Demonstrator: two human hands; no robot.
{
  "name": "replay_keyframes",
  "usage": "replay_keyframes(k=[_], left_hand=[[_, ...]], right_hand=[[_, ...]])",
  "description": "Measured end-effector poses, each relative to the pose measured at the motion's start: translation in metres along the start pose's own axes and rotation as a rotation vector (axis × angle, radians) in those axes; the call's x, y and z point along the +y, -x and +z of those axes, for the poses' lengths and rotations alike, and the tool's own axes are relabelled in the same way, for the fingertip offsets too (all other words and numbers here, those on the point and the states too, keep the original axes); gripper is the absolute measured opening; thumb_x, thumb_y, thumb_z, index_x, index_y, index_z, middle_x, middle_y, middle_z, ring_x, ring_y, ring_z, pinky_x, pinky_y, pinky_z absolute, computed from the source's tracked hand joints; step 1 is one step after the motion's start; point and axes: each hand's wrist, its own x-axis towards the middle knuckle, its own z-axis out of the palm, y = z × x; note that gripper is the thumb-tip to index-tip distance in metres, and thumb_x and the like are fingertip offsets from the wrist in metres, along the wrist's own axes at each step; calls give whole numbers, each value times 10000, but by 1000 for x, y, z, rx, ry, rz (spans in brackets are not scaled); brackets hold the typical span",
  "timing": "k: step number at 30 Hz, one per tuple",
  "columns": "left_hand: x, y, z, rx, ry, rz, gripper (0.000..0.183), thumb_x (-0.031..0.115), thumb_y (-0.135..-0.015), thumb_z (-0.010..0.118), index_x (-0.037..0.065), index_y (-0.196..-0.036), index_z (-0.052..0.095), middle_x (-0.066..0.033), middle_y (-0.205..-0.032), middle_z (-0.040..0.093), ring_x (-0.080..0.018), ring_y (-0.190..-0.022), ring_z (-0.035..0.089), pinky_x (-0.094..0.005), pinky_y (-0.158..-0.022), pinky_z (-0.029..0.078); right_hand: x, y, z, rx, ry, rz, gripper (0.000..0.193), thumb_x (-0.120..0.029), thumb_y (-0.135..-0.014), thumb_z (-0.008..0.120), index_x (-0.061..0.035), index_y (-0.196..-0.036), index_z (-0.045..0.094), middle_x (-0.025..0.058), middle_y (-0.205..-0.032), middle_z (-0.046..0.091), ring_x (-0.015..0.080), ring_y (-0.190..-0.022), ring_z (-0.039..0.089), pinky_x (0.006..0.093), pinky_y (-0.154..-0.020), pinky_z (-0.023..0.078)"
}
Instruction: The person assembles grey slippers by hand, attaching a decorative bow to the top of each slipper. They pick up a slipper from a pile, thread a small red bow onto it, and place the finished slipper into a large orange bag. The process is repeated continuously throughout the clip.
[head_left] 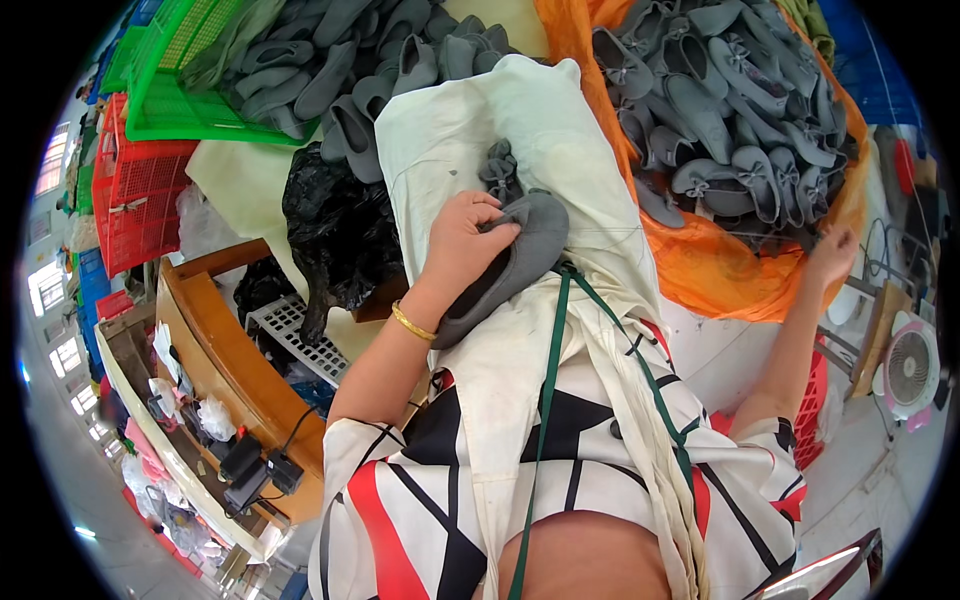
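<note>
Ok so there's a big pale lap cloth (570, 130). The right arm (785, 350) stretches well right of it; can't tell if the right hand's (832, 255) fingers are closed on anything. The left arm (375, 370) bends over it, left hand (468, 238) gripping a grey shoe (540, 237) above it, long axis diagonal, toe toward the cloth's far right.
</note>
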Motion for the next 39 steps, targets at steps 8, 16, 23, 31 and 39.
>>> replay_keyframes(k=[8, 16, 23, 31, 39], left_hand=[[20, 2, -11, 6, 102, -33, 166, 148, -805, 704, -5, -865, 677, -105, -941, 643, -220, -815, 606, -300, -719, 479], [65, 34, -5, -43, -75, -101, 255, 212, -819, 726, 0, -692, 667, -121, -663, 625, -263, -547, 578, -344, -554, 461], [39, 24, 0, -180, 658, -481, 186, 215, -891, 677, 32, -875, 645, -57, -766, 688, -70, -505, 554, -187, -453, 409], [48, 42, -7, -91, 18, -135, 136, 165, -922, 610, 47, -863, 576, -155, -703, 641, -273, -567, 616, -339, -501, 476], [35, 24, -6, -24, 95, -73, 86, 113, -929, 591, 27, -926, 601, -98, -703, 610, -214, -622, 592, -289, -567, 470]], right_hand=[[-171, 195, 103, -1178, -98, -288, 214, -127, -902, 626, -37, -1095, 615, 80, -966, 614, 168, -838, 596, 283, -781, 468], [-213, 248, 103, -1159, -214, -722, 137, -150, -774, 704, -68, -833, 612, 91, -722, 529, 288, -708, 565, 386, -624, 478], [-223, 250, 102, -1164, -297, -591, 120, -140, -838, 666, -58, -918, 630, 134, -810, 620, 301, -739, 621, 374, -647, 500], [-235, 253, 128, -1211, -97, -691, 62, -100, -833, 638, -81, -893, 638, 89, -771, 577, 283, -681, 610, 363, -620, 485], [-223, 259, 147, -1152, -156, -839, 71, -122, -789, 637, -115, -859, 626, 65, -761, 546, 237, -712, 611, 346, -563, 486]])
